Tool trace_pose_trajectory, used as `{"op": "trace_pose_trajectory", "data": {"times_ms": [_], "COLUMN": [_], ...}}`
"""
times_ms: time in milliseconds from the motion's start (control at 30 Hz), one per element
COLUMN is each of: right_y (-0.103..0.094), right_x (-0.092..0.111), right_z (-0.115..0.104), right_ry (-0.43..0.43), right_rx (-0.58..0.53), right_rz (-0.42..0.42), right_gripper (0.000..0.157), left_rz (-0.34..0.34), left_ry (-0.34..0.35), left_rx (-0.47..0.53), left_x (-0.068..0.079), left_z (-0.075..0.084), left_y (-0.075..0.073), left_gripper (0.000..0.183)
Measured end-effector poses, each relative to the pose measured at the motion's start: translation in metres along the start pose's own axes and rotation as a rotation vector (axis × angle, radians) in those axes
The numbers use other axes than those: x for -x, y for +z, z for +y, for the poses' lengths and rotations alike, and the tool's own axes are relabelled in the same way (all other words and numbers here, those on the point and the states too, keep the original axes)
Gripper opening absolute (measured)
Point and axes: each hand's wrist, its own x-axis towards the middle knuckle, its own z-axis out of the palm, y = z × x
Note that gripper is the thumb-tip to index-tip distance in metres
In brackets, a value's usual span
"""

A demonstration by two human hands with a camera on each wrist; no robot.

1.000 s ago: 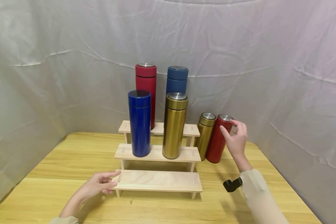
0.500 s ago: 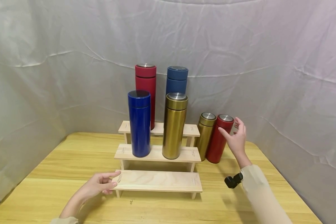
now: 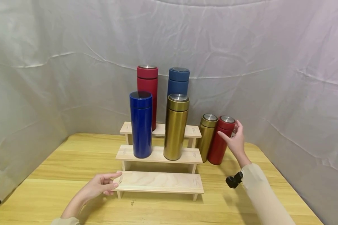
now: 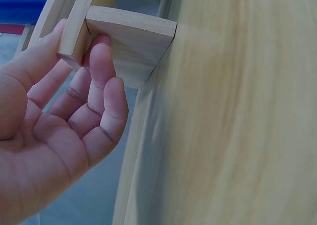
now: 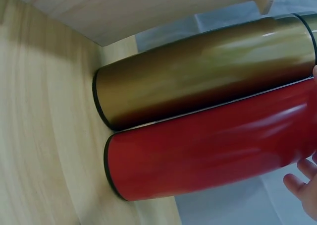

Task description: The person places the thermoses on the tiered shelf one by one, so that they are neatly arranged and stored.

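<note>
Stretching across the foreground, a yellowish wooden table (image 3: 50,184) shows long grain lines and a small dark mark near its front. Pale grey cloth (image 3: 169,34) hangs behind and at both sides, creased, with a pinkish tint toward the upper right. On the table stands a three-step wooden stand (image 3: 160,182). Its top step bears a tall red bottle (image 3: 147,73) and a dull blue bottle (image 3: 178,86), both partly hidden; the middle step bears a shiny blue bottle (image 3: 141,128) and a tall gold bottle (image 3: 175,134). To the right of the stand, upright on the table, are a short gold bottle (image 3: 206,140) and, just beside it, a short red bottle (image 3: 218,147). The left hand (image 3: 97,186) pinches the left end of the bottom step between thumb and fingers. The right hand (image 3: 236,143) curves about the upper part of the short red bottle, thumb in front and fingers at the far right side; whether it grips firmly, I cannot tell. A second ago those fingers were up beside the lid; now they sit lower and farther round the side. The bottles and the left hand have kept their places.
</note>
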Motion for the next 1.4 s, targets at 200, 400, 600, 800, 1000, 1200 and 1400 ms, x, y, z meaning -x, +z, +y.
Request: {"op": "trace_pose_trajectory", "data": {"times_ms": [200,400,600,800,1000,1200,1400], "right_y": [-0.002,-0.005,-0.006,-0.009,-0.015,-0.023,-0.03], "right_x": [0.001,-0.001,0.0,0.007,0.011,0.019,0.023], "right_z": [0.001,0.001,0.0,-0.006,-0.018,-0.035,-0.054], "right_ry": [0.003,0.044,0.05,0.068,0.028,-0.024,-0.078], "right_rx": [0.004,0.02,0.01,0.002,0.025,0.056,0.065], "right_rz": [-0.007,-0.008,0.038,0.091,0.116,0.103,0.081], "right_gripper": [0.08,0.077,0.077,0.075,0.074,0.074,0.072], "left_rz": [0.015,0.016,0.012,0.005,0.007,-0.011,0.01], "left_ry": [-0.009,-0.005,0.014,0.019,0.02,0.017,0.004], "left_rx": [-0.019,-0.024,-0.019,-0.017,-0.033,0.0,-0.013], "left_x": [-0.001,-0.001,-0.001,0.0,-0.001,-0.001,0.0], "left_z": [0.003,0.001,-0.001,-0.002,-0.002,-0.004,-0.003], "left_y": [0.002,0.002,0.001,0.0,0.0,0.0,-0.001], "left_gripper": [0.055,0.054,0.053,0.052,0.052,0.05,0.05]}}
